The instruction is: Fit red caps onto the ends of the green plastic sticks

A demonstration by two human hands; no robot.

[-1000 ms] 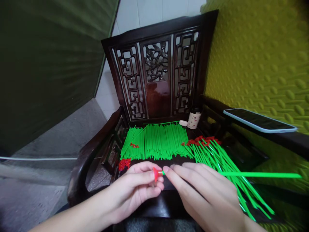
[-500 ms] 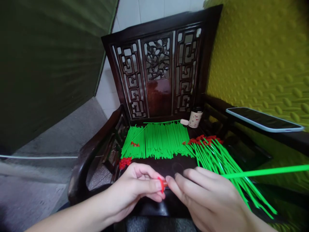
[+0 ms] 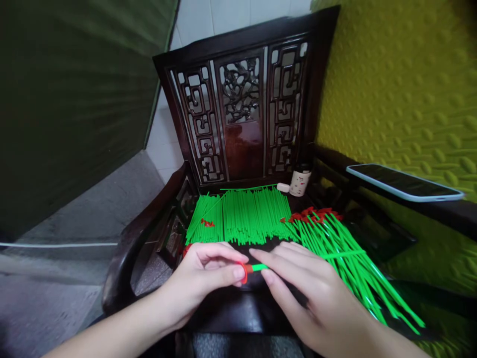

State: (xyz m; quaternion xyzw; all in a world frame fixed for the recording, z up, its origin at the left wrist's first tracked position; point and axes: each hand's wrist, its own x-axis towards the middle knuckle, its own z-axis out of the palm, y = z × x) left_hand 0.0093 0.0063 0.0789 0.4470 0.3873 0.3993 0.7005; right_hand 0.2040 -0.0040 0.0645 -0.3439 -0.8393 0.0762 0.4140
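Note:
My left hand (image 3: 204,268) pinches a small red plastic cup (image 3: 244,273) between thumb and fingers, above the front of the dark seat. A thin green plastic stick (image 3: 258,267) meets the cup's narrow neck. My right hand (image 3: 311,283) is closed on that stick just beside the neck, and the stick runs on behind the hand towards the right. Loose green sticks (image 3: 257,216) lie side by side on the seat beyond my hands. To the right, a pile of green sticks (image 3: 346,248) has red cups (image 3: 316,215) at its far ends.
A few red pieces (image 3: 207,223) rest on the left sticks; more red pieces (image 3: 187,248) are partly hidden by my left hand. A patterned canister (image 3: 299,183) and a small white case (image 3: 283,188) stand behind. A phone (image 3: 404,183) lies on the right armrest (image 3: 458,211).
Green stick now shows between my right fingers and the red neck, where fingertips touched the neck before. The stick's far end has swung inward from the right edge. Both hands have moved slightly up.

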